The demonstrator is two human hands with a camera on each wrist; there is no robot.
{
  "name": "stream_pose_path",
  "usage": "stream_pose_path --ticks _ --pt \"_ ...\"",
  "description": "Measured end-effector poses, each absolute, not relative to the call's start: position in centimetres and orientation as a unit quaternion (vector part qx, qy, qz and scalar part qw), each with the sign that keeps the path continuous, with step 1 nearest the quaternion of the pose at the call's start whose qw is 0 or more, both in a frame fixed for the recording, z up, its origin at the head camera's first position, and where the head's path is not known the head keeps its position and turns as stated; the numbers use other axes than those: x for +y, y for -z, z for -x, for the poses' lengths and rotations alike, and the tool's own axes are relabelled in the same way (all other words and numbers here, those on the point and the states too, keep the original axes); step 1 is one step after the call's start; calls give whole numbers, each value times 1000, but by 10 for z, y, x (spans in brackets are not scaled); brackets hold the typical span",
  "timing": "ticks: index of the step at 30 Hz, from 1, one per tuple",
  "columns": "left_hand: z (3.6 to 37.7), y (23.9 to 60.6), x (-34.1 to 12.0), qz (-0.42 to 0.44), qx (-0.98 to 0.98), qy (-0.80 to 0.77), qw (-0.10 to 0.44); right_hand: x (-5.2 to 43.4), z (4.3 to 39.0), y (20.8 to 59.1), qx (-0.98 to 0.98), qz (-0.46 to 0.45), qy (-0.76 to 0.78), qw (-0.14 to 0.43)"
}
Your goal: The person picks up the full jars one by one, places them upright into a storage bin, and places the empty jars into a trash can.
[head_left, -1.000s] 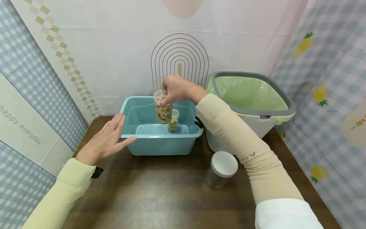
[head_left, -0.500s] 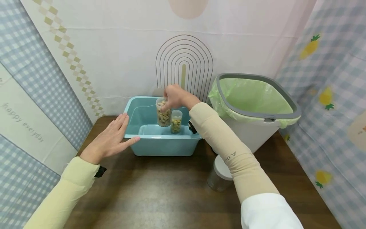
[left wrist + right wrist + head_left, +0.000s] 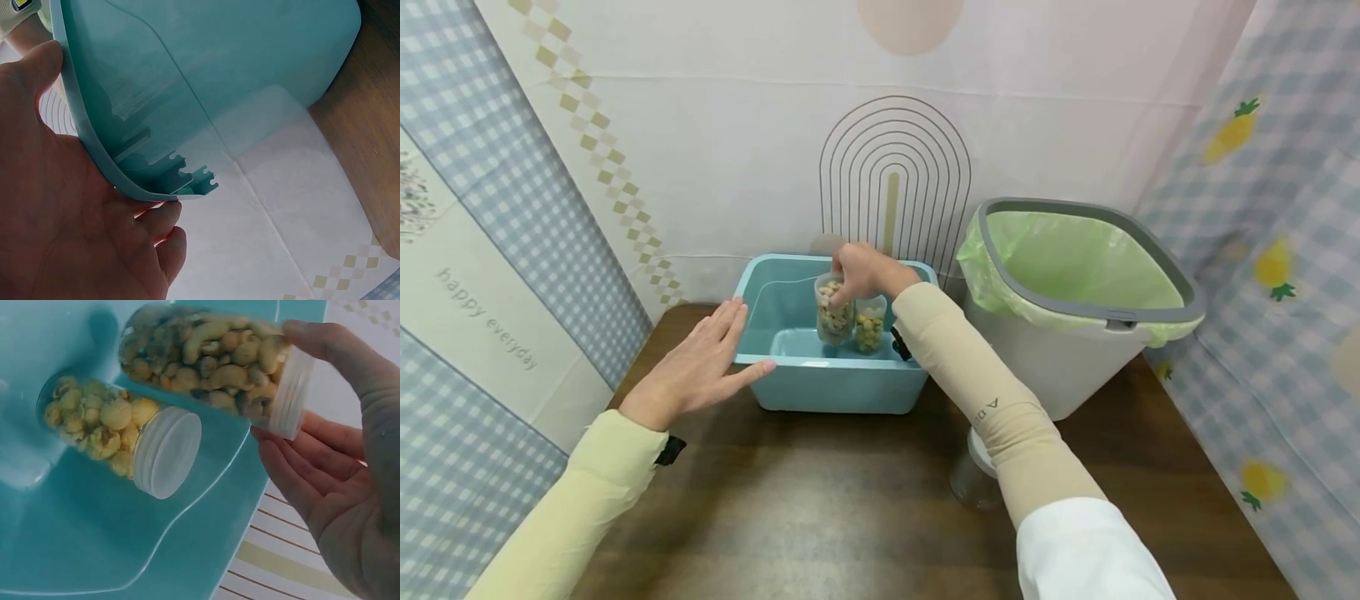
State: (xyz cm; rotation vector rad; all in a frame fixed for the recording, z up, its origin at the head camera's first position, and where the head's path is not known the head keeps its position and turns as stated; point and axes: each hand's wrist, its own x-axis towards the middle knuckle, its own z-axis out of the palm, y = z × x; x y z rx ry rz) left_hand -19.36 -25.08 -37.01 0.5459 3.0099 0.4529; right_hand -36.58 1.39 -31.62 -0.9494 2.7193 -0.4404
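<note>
My right hand pinches a clear jar of cashews and mixed nuts near its translucent lid. That jar stands roughly upright inside the blue plastic basin. To its right in the basin is a smaller lidded jar of yellow, popcorn-like pieces. Whether the nut jar touches the basin floor I cannot tell. My left hand rests on the basin's left rim, its fingers extended and thumb spread. In the left wrist view, the rim lies against the palm and thumb.
Right of the basin stands a white bin with a grey rim and green liner. A clear jar with a white lid is on the brown table, partly hidden by my right forearm. A patterned cloth hangs behind.
My right hand has lowered the nut jar into the basin, beside the smaller jar. My left hand has stayed on the rim. The head view has shifted slightly.
</note>
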Motion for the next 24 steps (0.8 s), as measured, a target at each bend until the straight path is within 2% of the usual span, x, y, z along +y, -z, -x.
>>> stream_pose_path --ticks 24 --pt "191 370 -249 -175 974 -141 8 11 375 346 913 359 119 153"
